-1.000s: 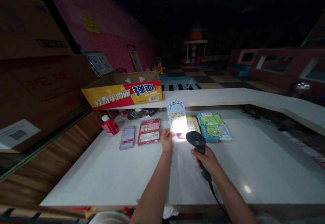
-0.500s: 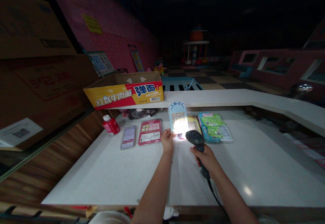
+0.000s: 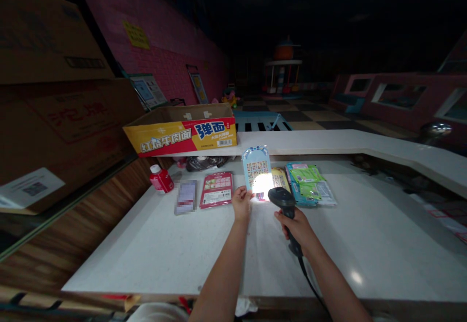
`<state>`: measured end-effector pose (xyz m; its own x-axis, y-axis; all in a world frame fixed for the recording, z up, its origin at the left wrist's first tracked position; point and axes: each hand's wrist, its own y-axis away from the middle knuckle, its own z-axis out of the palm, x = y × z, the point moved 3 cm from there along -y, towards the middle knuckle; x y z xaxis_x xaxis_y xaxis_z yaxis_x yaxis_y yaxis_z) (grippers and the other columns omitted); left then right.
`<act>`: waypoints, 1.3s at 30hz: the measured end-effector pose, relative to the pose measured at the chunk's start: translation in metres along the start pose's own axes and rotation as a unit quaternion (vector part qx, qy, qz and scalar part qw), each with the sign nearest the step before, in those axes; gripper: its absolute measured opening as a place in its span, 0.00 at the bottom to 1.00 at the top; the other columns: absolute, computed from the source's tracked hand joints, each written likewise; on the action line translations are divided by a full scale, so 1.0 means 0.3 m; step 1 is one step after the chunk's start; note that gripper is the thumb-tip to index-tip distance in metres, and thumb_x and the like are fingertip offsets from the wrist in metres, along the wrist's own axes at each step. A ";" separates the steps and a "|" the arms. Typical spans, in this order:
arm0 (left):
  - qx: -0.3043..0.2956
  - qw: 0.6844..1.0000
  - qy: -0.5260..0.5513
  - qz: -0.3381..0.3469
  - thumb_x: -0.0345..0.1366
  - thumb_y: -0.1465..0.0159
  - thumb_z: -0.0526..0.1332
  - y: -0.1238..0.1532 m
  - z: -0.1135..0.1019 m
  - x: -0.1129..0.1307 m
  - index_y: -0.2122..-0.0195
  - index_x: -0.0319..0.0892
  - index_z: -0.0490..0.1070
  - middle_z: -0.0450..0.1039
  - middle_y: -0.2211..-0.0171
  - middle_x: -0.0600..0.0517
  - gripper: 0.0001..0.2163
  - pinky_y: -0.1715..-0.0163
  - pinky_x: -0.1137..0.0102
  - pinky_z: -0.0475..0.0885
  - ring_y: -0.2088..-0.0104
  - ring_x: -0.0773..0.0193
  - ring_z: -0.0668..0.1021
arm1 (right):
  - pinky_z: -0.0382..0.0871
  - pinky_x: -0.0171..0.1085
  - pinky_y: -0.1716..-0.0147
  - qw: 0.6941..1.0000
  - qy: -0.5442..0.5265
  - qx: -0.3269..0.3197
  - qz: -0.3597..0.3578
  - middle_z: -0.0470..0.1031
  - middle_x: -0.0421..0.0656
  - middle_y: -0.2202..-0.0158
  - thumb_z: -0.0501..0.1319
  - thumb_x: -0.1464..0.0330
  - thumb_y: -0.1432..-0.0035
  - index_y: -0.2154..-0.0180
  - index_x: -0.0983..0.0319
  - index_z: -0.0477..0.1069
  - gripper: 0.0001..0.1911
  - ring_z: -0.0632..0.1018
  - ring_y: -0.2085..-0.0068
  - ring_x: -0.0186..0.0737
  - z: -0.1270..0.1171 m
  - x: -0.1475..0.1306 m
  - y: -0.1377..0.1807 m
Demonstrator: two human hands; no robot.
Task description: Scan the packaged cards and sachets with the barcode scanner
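Little differs. The bright patch of scanner light on the blue card [image 3: 257, 171] now sits lower and further right, at the card's near right corner, where a second ago it covered the card's lower middle. The scanner [image 3: 282, 200] in the right hand [image 3: 297, 227] has edged slightly right. The whole view has drifted a touch rightward.

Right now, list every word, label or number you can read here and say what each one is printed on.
"红烧牛肉面" on the yellow part of the open noodle carton on the ledge.
"弹面" on its blue patch.
Two large red characters on the brown cardboard box: too faint to read.
Blue card in the left hand, red packet, green packets, yellow wall notice, box's white label: print too small.
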<state>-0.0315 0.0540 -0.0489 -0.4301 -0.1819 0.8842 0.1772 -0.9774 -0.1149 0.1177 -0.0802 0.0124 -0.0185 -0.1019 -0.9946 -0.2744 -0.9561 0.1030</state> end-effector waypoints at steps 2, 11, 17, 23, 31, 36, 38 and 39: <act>0.000 1.000 0.001 0.001 0.38 0.51 0.71 0.000 -0.002 -0.003 0.67 0.39 0.71 0.76 0.73 0.53 0.14 0.64 0.68 0.77 0.71 0.68 0.78 | 0.56 0.32 0.88 1.000 0.000 -0.006 -0.004 0.63 0.31 0.89 0.65 0.56 0.54 0.72 0.59 0.65 0.16 0.62 0.88 0.32 0.002 -0.002 -0.002; -0.021 1.000 0.017 0.001 0.44 0.53 0.73 -0.003 -0.009 -0.014 0.66 0.39 0.71 0.78 0.69 0.50 0.19 0.64 0.67 0.77 0.69 0.64 0.80 | 0.57 0.32 0.88 1.000 0.013 -0.019 0.002 0.63 0.31 0.89 0.66 0.55 0.55 0.72 0.59 0.66 0.16 0.63 0.88 0.32 -0.007 -0.014 0.004; -0.022 0.999 0.023 0.002 0.45 0.53 0.74 -0.003 -0.007 -0.015 0.66 0.39 0.72 0.79 0.69 0.49 0.20 0.64 0.67 0.77 0.69 0.63 0.81 | 0.59 0.31 0.88 1.000 -0.002 -0.008 0.004 0.64 0.31 0.88 0.66 0.56 0.53 0.69 0.60 0.67 0.16 0.64 0.87 0.32 -0.029 -0.005 0.041; -0.023 0.999 0.023 0.002 0.44 0.54 0.74 -0.008 -0.007 -0.015 0.66 0.39 0.72 0.79 0.70 0.50 0.20 0.64 0.67 0.77 0.70 0.64 0.80 | 0.59 0.31 0.88 0.999 -0.014 0.028 0.005 0.65 0.31 0.86 0.66 0.55 0.53 0.63 0.61 0.68 0.20 0.65 0.86 0.32 -0.053 -0.002 0.078; -0.019 1.000 0.016 0.005 0.46 0.55 0.74 -0.008 0.008 0.001 0.68 0.39 0.71 0.78 0.71 0.51 0.21 0.67 0.68 0.78 0.71 0.64 0.80 | 0.59 0.30 0.89 0.999 -0.024 0.042 0.012 0.65 0.31 0.86 0.68 0.54 0.55 0.63 0.62 0.69 0.22 0.64 0.86 0.31 -0.081 0.006 0.104; 0.018 1.000 0.005 -0.005 0.46 0.55 0.72 0.022 -0.002 0.033 0.68 0.39 0.68 0.76 0.73 0.52 0.21 0.72 0.69 0.77 0.73 0.64 0.79 | 0.59 0.30 0.88 0.998 -0.028 0.051 0.010 0.65 0.31 0.85 0.68 0.54 0.54 0.63 0.62 0.69 0.22 0.64 0.86 0.30 -0.102 0.000 0.123; 0.051 0.999 -0.006 -0.005 0.45 0.53 0.71 0.034 -0.034 0.063 0.67 0.40 0.67 0.75 0.74 0.53 0.20 0.75 0.70 0.76 0.75 0.64 0.79 | 0.58 0.30 0.88 0.998 -0.030 0.049 0.004 0.65 0.31 0.85 0.67 0.55 0.53 0.63 0.62 0.69 0.21 0.64 0.86 0.30 -0.109 0.001 0.127; 0.069 0.997 -0.017 -0.003 0.44 0.52 0.70 0.038 -0.056 0.083 0.66 0.40 0.66 0.75 0.73 0.54 0.19 0.76 0.70 0.76 0.75 0.64 0.79 | 0.58 0.30 0.88 0.998 -0.029 0.046 0.001 0.65 0.31 0.85 0.67 0.55 0.52 0.63 0.62 0.69 0.20 0.63 0.86 0.30 -0.111 0.003 0.127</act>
<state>-0.0552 0.0365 -0.0358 -0.4013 -0.1702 0.9000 0.2954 -0.9541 -0.0488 0.1393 -0.1260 0.0159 -0.0745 -0.0843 -0.9937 -0.3619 -0.9262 0.1057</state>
